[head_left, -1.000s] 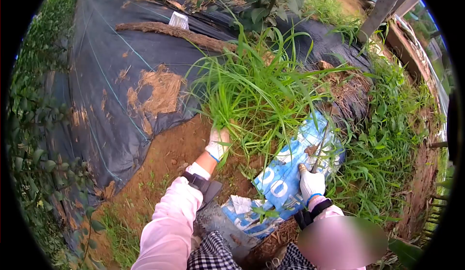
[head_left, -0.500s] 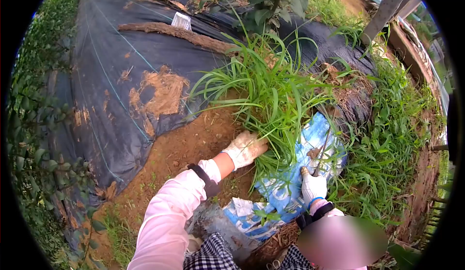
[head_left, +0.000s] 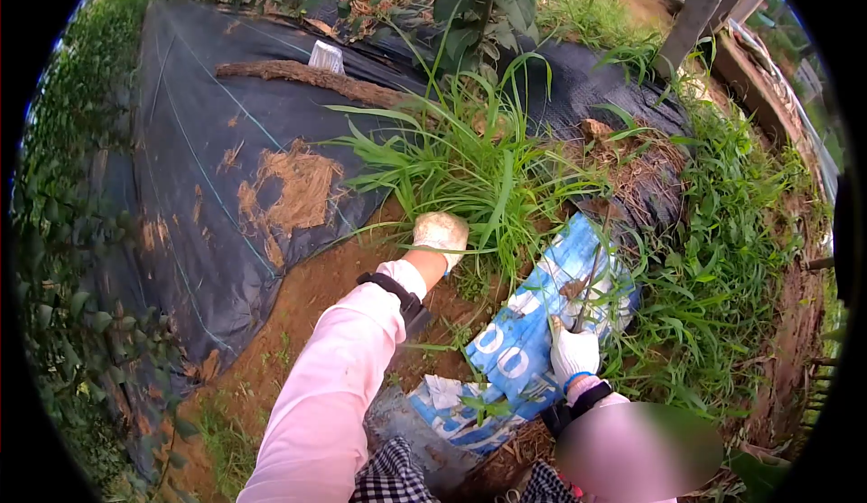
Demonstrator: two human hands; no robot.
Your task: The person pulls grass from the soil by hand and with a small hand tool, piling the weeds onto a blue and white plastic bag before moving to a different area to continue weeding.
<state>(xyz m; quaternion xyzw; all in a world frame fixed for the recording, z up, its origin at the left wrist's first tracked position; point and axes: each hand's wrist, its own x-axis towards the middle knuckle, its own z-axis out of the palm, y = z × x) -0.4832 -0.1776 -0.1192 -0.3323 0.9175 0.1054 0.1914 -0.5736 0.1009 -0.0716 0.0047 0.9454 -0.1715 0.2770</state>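
A tall clump of green grass grows at the edge of bare soil. My left hand, in a soiled white glove, is curled at the clump's lower left side; its fingertips are hidden among the blades. Over a torn blue-and-white printed sack, my right hand is closed around a hand tool with a thin dark shaft. The shaft points up and away from me, and its far end is hard to make out near the grass.
Black ground sheeting covers the left side, with a rough branch and a small whitish container on it. A leafy young tree stands behind the clump. Low weeds and a post are at the right.
My left hand has moved up and left, from the clump's lower front to its left base. The blades there have spread back out. My right hand has shifted slightly, keeping the tool.
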